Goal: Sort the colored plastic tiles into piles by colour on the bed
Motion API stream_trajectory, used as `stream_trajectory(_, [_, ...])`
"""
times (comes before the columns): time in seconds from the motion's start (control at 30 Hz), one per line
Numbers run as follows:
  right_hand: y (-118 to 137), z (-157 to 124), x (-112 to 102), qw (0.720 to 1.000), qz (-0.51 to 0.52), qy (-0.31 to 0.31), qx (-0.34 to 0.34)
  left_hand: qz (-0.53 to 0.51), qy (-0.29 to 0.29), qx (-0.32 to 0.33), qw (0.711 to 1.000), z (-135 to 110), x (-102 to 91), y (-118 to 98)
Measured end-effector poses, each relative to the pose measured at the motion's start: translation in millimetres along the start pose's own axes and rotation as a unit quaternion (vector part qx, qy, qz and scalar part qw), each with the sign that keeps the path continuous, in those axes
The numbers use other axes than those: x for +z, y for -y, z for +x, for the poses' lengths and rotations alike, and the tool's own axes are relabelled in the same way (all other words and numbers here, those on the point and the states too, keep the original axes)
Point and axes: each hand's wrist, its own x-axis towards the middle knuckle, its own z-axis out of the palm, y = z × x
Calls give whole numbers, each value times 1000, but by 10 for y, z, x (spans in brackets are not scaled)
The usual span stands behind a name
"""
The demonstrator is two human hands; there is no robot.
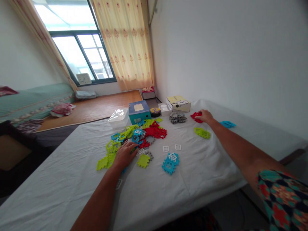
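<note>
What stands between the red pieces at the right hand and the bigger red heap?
The grey stack does: it sits roughly between the red pieces at the right hand and the red heap. Nothing else visible stands between them.

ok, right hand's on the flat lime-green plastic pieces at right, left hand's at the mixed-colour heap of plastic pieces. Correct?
No: the head view shows the right hand on flat red plastic pieces; the flat lime-green plastic pieces lie apart, nearer the camera. The left hand is at the mixed-colour heap of plastic pieces, as you say.
</note>
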Motion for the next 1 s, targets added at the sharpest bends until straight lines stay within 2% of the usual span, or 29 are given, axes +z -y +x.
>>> stream_trajectory(0.07, [-42,42,-21,1000,-11,3,16,-2,-6,4,1000,0,11,9])
stream_trajectory(0.13, [51,25,12,1000,-21,16,16,-4,-12,2,1000,-2,23,20])
stream_trajectory(0.2, [258,-104,77,996,9,81,-38,-3,-12,1,1000,-3,33,27])
stream_trajectory(0.23, [393,-223,111,984,44,147,-88,-2,-11,1,1000,-3,38,30])
stream_trajectory(0.27, [541,-374,138,959,87,227,-146,-2,-8,1,1000,-2,42,31])
stream_trajectory(0.33, [848,-737,166,871,159,384,-261,-2,-6,3,1000,-1,49,32])
stream_trajectory(0.37, [993,-923,165,830,174,429,-312,-2,-6,4,1000,0,52,32])
stream_trajectory(0.43, [1241,-1238,147,772,176,459,-402,-2,-6,8,1000,-2,54,32])
stream_trajectory(0.47, [1337,-1352,138,757,167,460,-434,-3,-6,10,1000,-4,54,33])
stream_trajectory(0.53, [1476,-1485,137,744,146,455,-467,-4,-8,10,1000,-8,49,36])
stream_trajectory(0.6, [1560,-1522,165,752,135,443,-468,-5,-11,10,1000,-13,39,43])
stream_trajectory(0.67, [1600,-1510,204,778,154,419,-442,-5,-12,10,1000,-16,29,53])
stream_trajectory(0.8, [1483,-1404,174,838,226,393,-302,-12,-16,10,1000,-20,24,76])
stream_trajectory(0.87, [1279,-1307,49,903,194,324,-207,-14,-18,11,1000,-20,30,85])
stream_trajectory(0.93, [992,-1195,-150,964,117,211,-110,-14,-20,13,1000,-18,38,94])
stream_trajectory(1.0, [680,-1095,-397,990,55,126,-37,-12,-21,15,1000,-11,47,103])
